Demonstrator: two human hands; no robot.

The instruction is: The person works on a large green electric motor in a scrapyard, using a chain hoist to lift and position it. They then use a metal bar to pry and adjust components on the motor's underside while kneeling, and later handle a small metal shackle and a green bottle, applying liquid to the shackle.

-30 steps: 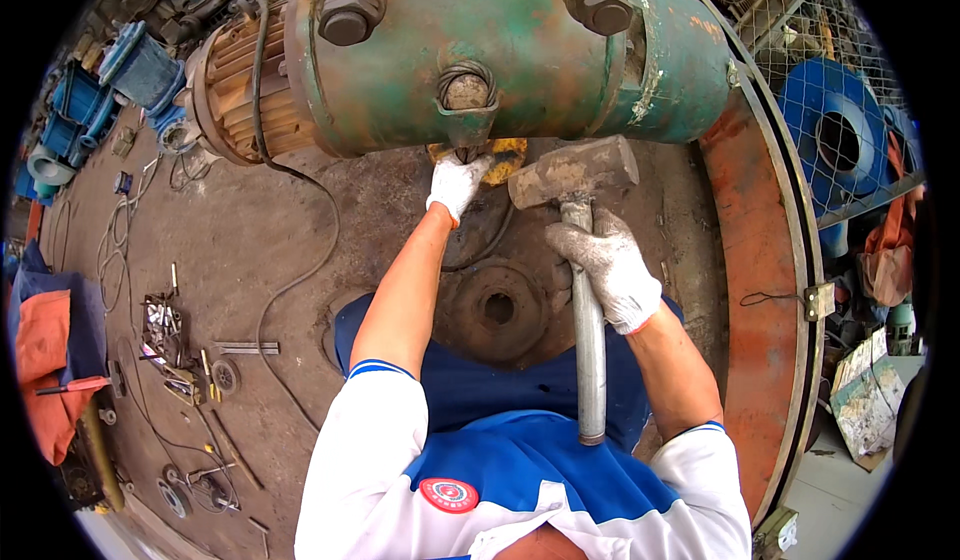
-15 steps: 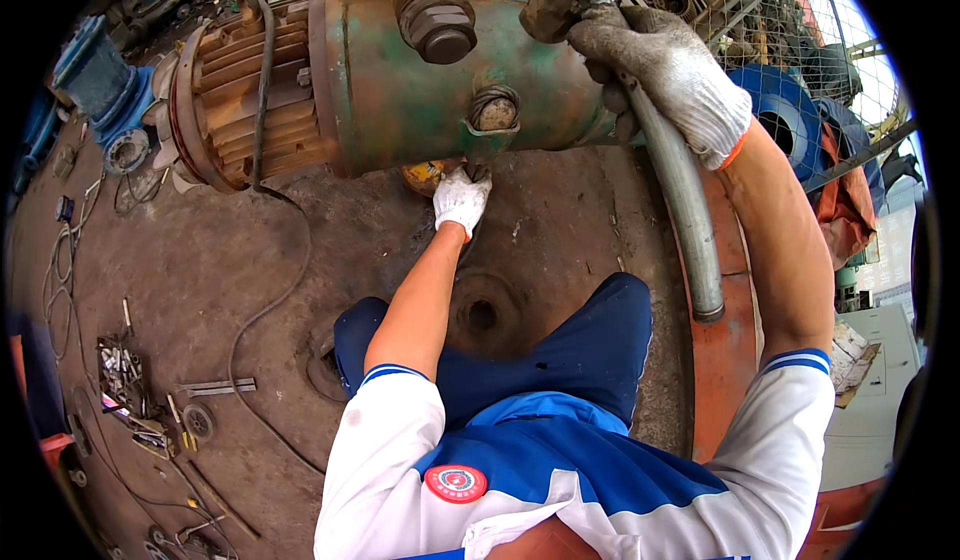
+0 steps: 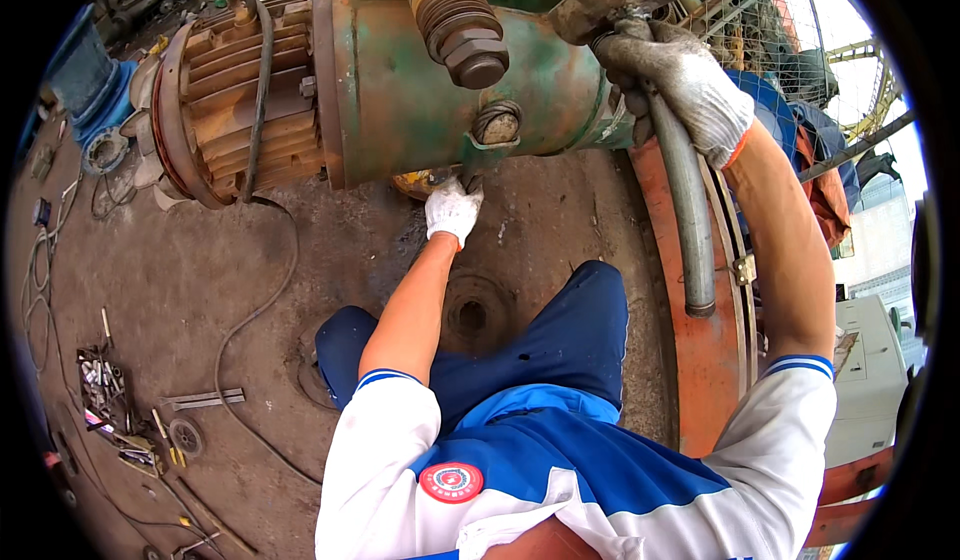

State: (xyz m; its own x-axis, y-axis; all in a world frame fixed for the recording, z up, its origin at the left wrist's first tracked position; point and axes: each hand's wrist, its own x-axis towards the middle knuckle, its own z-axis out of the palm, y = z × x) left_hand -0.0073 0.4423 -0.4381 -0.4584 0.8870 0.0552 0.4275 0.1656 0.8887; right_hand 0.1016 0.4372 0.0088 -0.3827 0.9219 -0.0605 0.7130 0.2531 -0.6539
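Note:
A white work glove covers my right hand [image 3: 690, 85], raised at upper right. Its fingers wrap the grey pipe handle of a hammer [image 3: 690, 230], below the heavy, dark metal head. That head is beside the right end of a rusty green cylindrical machine body [image 3: 420, 90]. Low under the machine, my gloved left hand [image 3: 455, 210] is closed, its dark fingertips close to the underside; what they grip is hidden. Next to these fingers a yellow object [image 3: 415, 184] shows partly beneath the machine. A threaded bolt with a large nut [image 3: 475, 55] sticks out from the machine's top.
A finned rusty motor [image 3: 245, 90] with a cable forms the machine's left end. An orange beam [image 3: 690, 360] stands right of my knees. Tools lie in a tray [image 3: 105, 385] on the floor at left, among loose cables. Wire mesh [image 3: 800, 50] stands at far right.
The hammer's head has tilted and sits slightly farther right, with my right hand still around the handle. My left hand stays under the machine. The whole view has shifted a little.

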